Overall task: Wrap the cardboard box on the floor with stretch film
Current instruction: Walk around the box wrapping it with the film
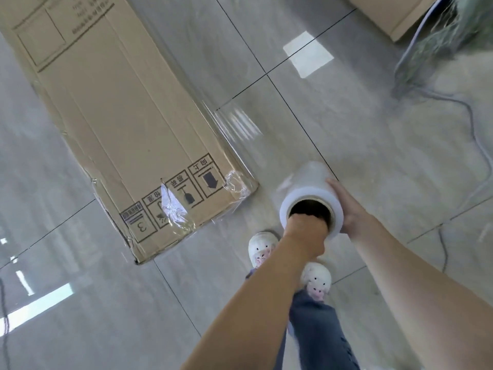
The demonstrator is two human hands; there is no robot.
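Progress: cardboard box (114,124) near end film-covered; far end seemingly bare.
Hands: left hand (306,225) inside roll (310,194) core; right hand (346,206) steadying roll's side.

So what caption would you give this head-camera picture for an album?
Left hand inside the core and right hand outside hold a stretch film roll, film running to the cardboard box.
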